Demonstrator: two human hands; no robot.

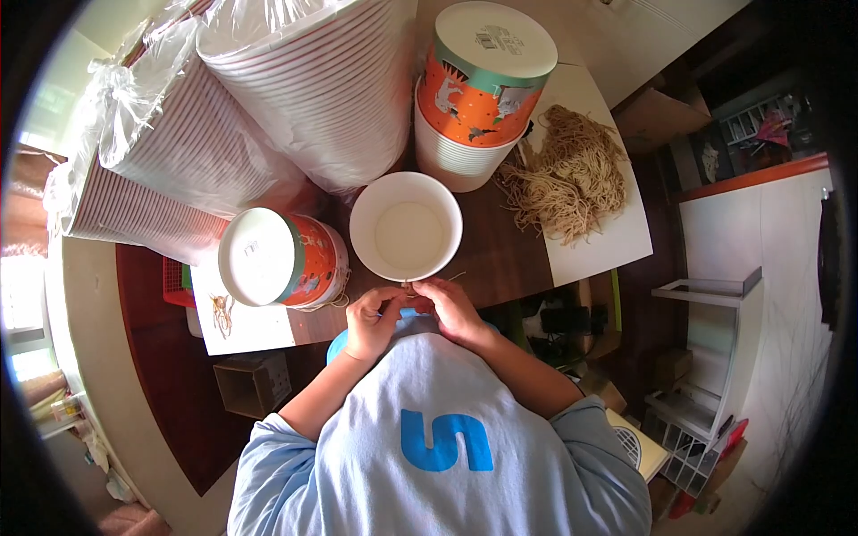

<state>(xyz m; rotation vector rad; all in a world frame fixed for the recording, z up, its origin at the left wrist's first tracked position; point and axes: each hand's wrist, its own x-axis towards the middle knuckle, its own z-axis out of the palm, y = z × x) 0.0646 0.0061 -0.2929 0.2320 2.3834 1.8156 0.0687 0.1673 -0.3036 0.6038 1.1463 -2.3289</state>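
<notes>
An open white paper bucket (407, 229) stands at the table's near edge, its bare inside facing up. My left hand (369, 322) and my right hand (452, 309) meet at its near rim, fingertips closed in pinches. Between them shows a small bit of tan cord (408, 288), and a thin end sticks out past my right fingers. Exactly how the cord passes through or round the rim is too small to tell. To the left sits an upside-down orange and green printed bucket (313, 259) with a white base and some cord hanging at its near side.
Tall plastic-wrapped stacks of white buckets (313, 98) lean at the back left. Behind the open bucket, an orange printed bucket (483, 103) tops another stack. A tangled heap of tan cords (572, 174) lies on the right, and several loose cords (222, 313) on the left.
</notes>
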